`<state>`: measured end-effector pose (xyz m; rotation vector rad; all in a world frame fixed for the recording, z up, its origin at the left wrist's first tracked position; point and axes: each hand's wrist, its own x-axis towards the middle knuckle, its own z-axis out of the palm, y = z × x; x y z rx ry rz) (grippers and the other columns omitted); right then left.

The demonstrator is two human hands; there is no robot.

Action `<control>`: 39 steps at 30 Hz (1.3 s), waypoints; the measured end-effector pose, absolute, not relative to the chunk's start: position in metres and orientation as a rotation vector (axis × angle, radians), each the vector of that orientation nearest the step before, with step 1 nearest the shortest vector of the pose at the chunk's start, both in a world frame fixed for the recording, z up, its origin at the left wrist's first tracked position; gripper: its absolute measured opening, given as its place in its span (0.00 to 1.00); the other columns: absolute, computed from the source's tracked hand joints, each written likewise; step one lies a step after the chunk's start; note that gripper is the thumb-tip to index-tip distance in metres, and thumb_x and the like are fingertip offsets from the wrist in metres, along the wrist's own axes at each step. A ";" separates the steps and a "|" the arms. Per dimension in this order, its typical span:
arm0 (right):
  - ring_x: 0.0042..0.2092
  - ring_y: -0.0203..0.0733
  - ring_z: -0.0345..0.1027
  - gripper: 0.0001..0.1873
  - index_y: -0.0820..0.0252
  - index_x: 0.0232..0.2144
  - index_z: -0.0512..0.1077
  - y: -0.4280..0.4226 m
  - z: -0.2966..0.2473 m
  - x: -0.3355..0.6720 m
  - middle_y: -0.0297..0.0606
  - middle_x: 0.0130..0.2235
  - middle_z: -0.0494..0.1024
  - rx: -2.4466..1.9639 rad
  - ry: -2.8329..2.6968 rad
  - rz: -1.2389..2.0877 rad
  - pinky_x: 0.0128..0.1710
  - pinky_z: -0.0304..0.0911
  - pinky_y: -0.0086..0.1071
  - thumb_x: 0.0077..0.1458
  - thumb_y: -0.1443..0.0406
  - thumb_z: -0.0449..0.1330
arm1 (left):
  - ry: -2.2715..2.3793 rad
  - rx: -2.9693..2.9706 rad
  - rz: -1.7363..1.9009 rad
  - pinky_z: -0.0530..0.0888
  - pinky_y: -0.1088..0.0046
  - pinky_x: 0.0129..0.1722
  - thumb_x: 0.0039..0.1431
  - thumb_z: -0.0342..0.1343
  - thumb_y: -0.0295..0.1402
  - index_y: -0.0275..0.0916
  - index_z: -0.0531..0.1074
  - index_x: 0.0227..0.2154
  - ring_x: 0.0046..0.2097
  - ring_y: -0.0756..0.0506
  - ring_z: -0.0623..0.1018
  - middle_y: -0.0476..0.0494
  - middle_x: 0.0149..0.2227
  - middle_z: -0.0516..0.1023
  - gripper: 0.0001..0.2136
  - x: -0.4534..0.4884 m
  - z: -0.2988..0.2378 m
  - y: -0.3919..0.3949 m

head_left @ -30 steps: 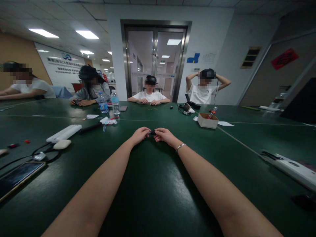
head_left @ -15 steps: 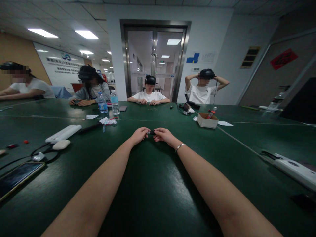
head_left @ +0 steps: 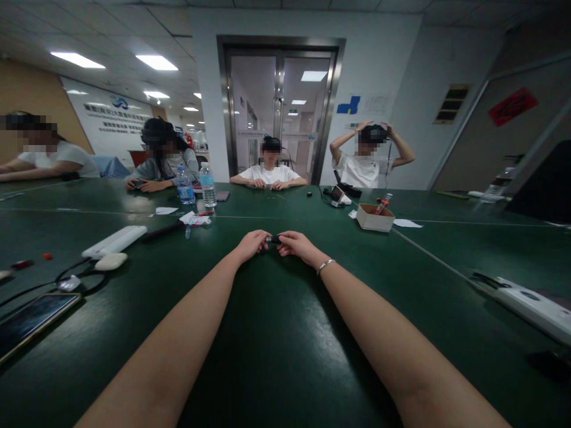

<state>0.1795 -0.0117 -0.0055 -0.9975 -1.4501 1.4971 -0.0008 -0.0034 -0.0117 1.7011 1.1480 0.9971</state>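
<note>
So both hands are basically at the centre of the clock here, arms stretched out over the dark green table (head_left: 285, 345). The left hand (head_left: 253, 245) has its fingertips pinched on the silvery end of a small black stick (head_left: 275, 240), and the right hand (head_left: 298, 245) is gripping the black end, so the stick sits crosswise between them. Can't tell if it touches the tabletop. There's a silver bracelet (head_left: 326, 267) on the right wrist.

Going round from the hands: two water bottles (head_left: 208, 187) stand side by side at 10 o'clock, a long white device (head_left: 115, 242) lies at 9, and a smartphone (head_left: 38, 321) is down at 8, cut off by the picture edge. Near 3 there's a small open box (head_left: 375, 220) with something orange-red poking out. Across the table, one person (head_left: 271, 172) sits at 12, and another person (head_left: 363, 169) at 2 has both hands up at their black headgear (head_left: 373, 133).
</note>
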 end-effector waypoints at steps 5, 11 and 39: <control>0.21 0.32 0.69 0.02 0.68 0.36 0.66 -0.012 -0.006 0.179 0.38 0.23 0.73 -0.998 -1.439 1.504 0.22 0.69 0.21 0.59 0.72 0.54 | 1.168 1.686 0.996 0.61 0.79 0.20 0.52 0.47 0.37 0.35 0.70 0.36 0.21 0.54 0.64 0.49 0.22 0.69 0.13 -0.001 -0.011 -0.005; 0.21 0.32 0.69 0.03 0.68 0.36 0.65 -0.013 -0.004 0.179 0.38 0.23 0.74 -1.008 -1.441 1.497 0.22 0.69 0.22 0.59 0.73 0.53 | 1.160 1.701 0.993 0.60 0.79 0.20 0.52 0.47 0.35 0.35 0.70 0.37 0.21 0.54 0.63 0.50 0.22 0.68 0.13 -0.002 -0.011 -0.005; 0.21 0.33 0.69 0.03 0.68 0.36 0.64 -0.016 -0.002 0.180 0.39 0.23 0.73 -1.000 -1.392 1.512 0.23 0.69 0.23 0.60 0.74 0.51 | 1.038 1.675 1.112 0.68 0.76 0.26 0.40 0.62 0.34 0.34 0.70 0.33 0.32 0.49 0.73 0.43 0.32 0.74 0.15 -0.004 -0.009 -0.013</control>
